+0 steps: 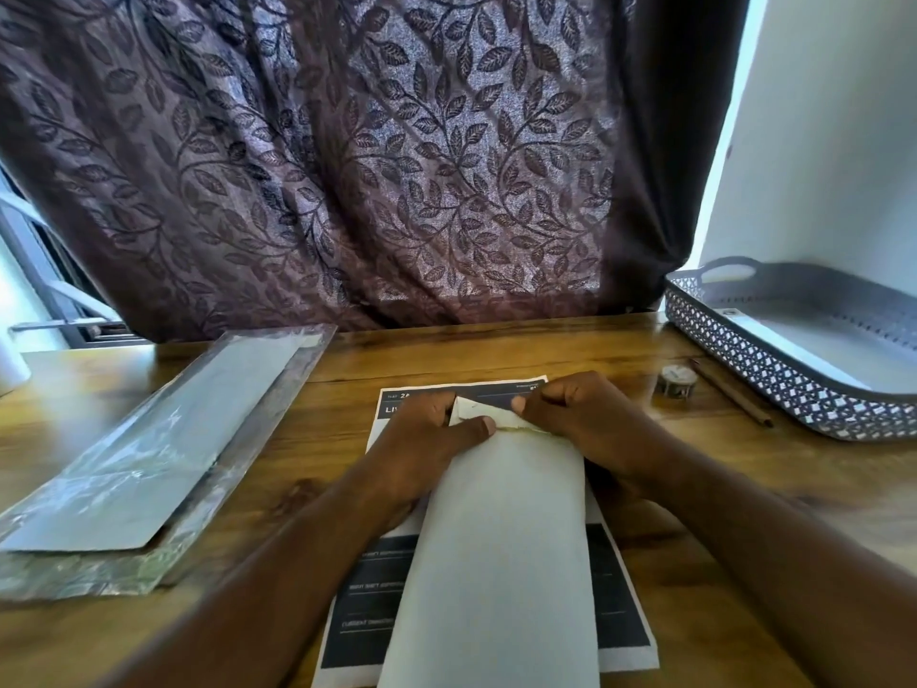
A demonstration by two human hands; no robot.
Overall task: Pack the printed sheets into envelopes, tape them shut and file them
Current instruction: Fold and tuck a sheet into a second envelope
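I see basket [774, 384] and tape [676, 382] far right, pack [149, 454] left. Envelope [501, 563] runs near-far on sheets [620, 603]; left hand [426, 434], right hand [585, 414] pinch its far flap [476, 412].

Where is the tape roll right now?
Head view, right side: the tape roll stands on the table between the right hand and the basket, just left of the pencil.

Single head view, wide-angle, facing forward-down; table [436, 350] close below, curtain [347, 166] beyond.
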